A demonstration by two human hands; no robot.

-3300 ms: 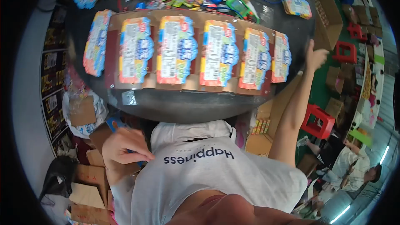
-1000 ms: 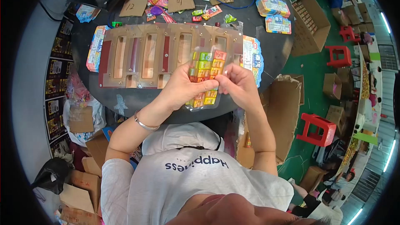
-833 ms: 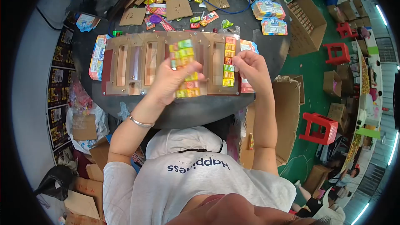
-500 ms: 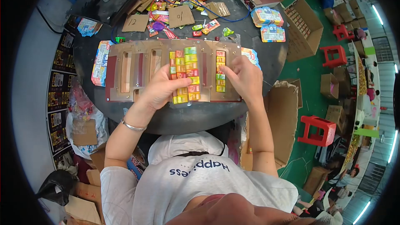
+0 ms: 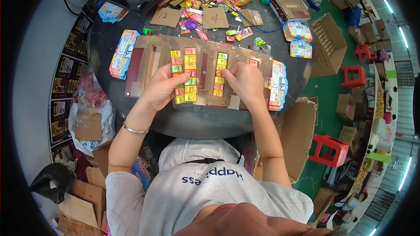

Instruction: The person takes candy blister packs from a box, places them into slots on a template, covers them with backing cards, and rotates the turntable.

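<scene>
My left hand [image 5: 159,87] grips side-by-side rows of small candy packs [image 5: 190,85], yellow, red and green, above a brown slotted board [image 5: 205,67] with a clear cover. My right hand [image 5: 247,83] is bent, with thumb and fingers closed at the middle of another row of small packs [image 5: 219,85] lying in a slot of the board. Part of a further row [image 5: 253,63] shows in the rightmost slot, mostly behind my right hand. An unfilled slot [image 5: 154,63] lies left of my left hand.
Colourful printed cards lie stacked left [image 5: 124,54] and right [image 5: 278,85] of the board. Behind it are loose candies and cardboard pieces [image 5: 215,18], one marked 12 [image 5: 166,17]. Open cartons [image 5: 297,135] and a red stool [image 5: 329,150] stand to the right.
The view has shifted, so the board appears farther right. My right hand has moved from the rightmost slot to the one left of it, where a row now lies. My left hand holds fewer rows.
</scene>
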